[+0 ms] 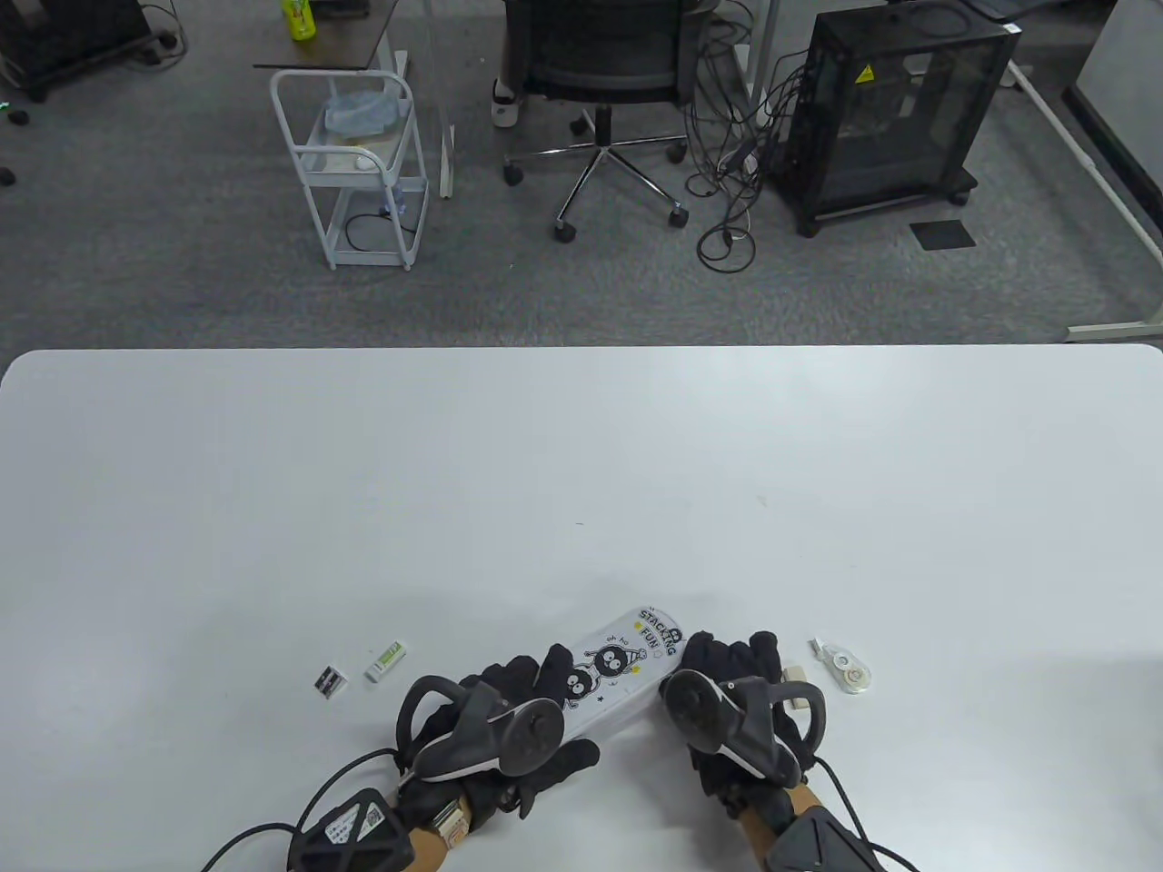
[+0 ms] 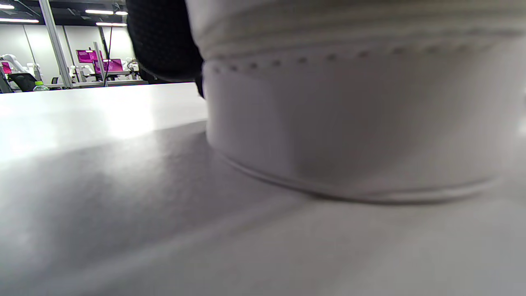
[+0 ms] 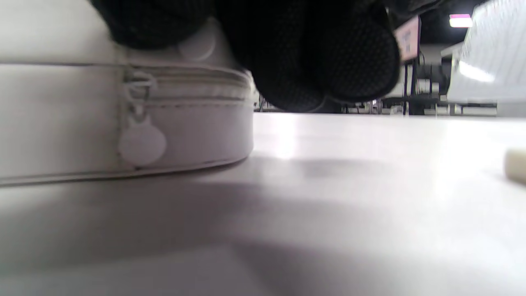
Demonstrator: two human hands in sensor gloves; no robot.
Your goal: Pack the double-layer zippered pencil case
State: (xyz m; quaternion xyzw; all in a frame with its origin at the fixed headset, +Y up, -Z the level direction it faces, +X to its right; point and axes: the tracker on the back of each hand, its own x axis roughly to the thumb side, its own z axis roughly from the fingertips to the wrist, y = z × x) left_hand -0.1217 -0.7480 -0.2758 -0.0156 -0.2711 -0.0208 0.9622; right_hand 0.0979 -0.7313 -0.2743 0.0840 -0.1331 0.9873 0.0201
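Note:
The white pencil case (image 1: pixel 613 668), printed with black cartoon figures, lies flat near the table's front edge. My left hand (image 1: pixel 513 695) holds its near-left end, with fingers over the top. In the left wrist view the case wall (image 2: pixel 349 123) fills the frame, with one finger (image 2: pixel 164 41) at its end. My right hand (image 1: pixel 727 668) holds the case's right side. In the right wrist view my fingers (image 3: pixel 312 53) lie on the case top beside the zipper pull (image 3: pixel 141 144), and the zipper there is closed.
A correction tape (image 1: pixel 845 670) and a beige eraser (image 1: pixel 796 674) lie just right of my right hand; the eraser also shows in the right wrist view (image 3: pixel 515 165). A green-white eraser (image 1: pixel 385 661) and a small black-white item (image 1: pixel 331 680) lie to the left on the white table (image 1: pixel 581 472).

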